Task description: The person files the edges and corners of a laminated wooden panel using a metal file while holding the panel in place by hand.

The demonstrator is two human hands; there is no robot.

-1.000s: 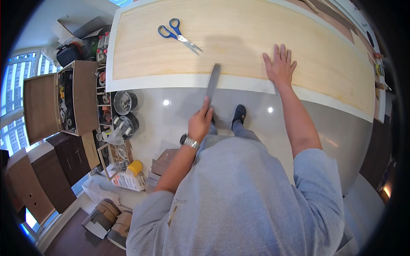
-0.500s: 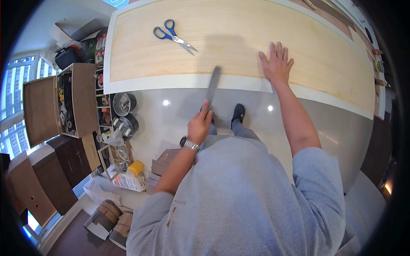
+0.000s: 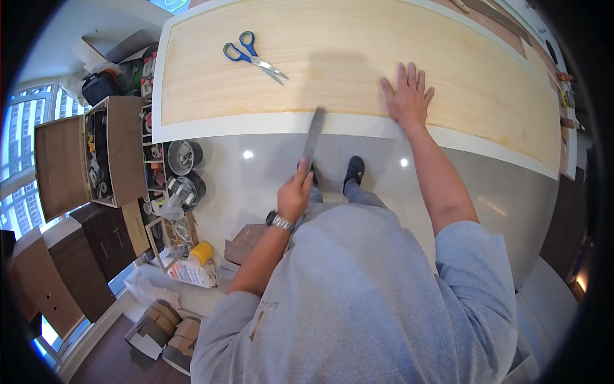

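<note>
My left hand [image 3: 294,195], with a metal watch at the wrist, is wrapped round the handle end of a long, flat grey file [image 3: 313,136]. The file points away from me, its far end overlapping the white front edge of a pale wooden panel [image 3: 473,77]. Flat on that panel, to the right of the file, rests my right hand [image 3: 407,102] with its fingers spread. A pair of blue-handled scissors [image 3: 254,59] lies on the wood to the left, blades slightly apart.
Below the panel's left end stand black buckets [image 3: 181,157] and shelves of supplies. An open wooden cabinet [image 3: 125,150] is farther left. A yellow roll [image 3: 201,253] and cardboard pieces [image 3: 246,242] sit on the floor beside me. Wood strips [image 3: 489,19] lie behind the panel.
My left hand and the file have come back slightly toward me, and the file is less blurred. My right hand stays spread on the panel. The view has shifted a little.
</note>
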